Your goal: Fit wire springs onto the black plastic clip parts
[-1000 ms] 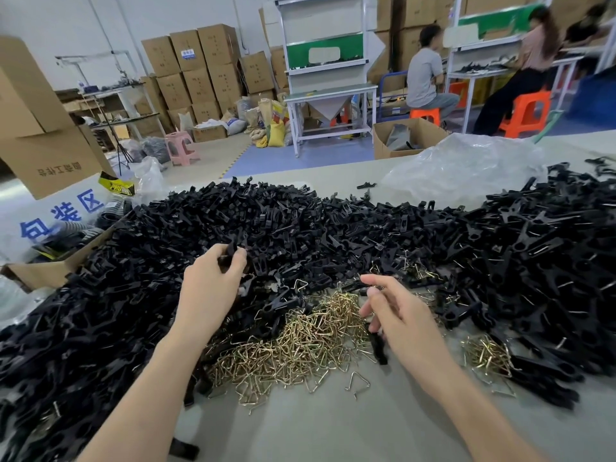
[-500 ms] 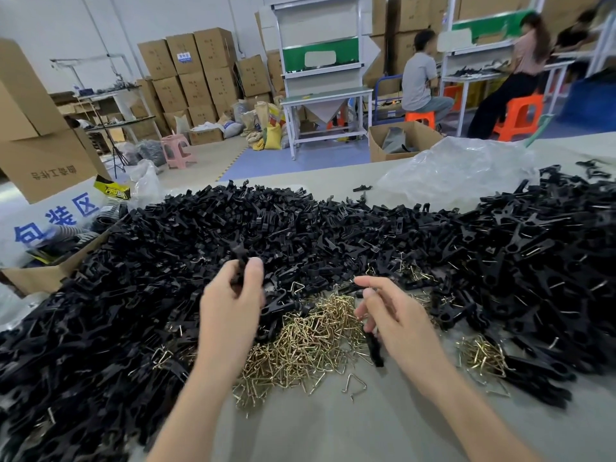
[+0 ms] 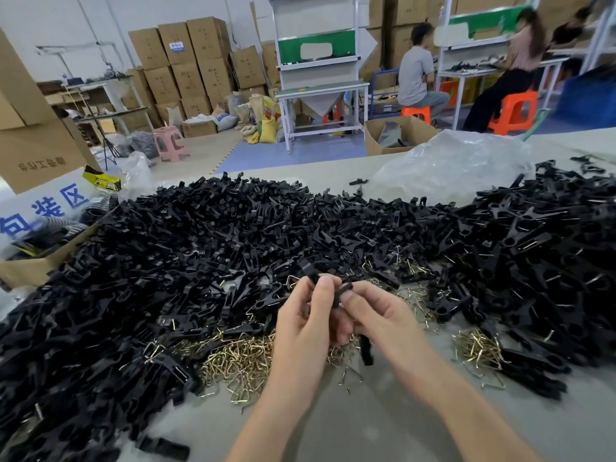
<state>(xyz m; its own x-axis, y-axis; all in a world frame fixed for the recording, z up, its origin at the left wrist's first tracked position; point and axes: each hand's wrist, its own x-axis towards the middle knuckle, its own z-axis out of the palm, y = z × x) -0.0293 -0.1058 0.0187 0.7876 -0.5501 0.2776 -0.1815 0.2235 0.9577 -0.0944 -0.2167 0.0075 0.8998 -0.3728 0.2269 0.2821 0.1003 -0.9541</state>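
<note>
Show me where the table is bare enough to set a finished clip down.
Bare table runs along the near edge, below the spring pile, bordered by the left clip heap and right clip heap. A thin strip lies beyond the heaps, beside the plastic bag. The middle is crowded.

Left hand, right hand together — fingers curled, pinching.

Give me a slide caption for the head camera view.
Left hand and right hand hold black clip parts together over the spring pile.
</note>
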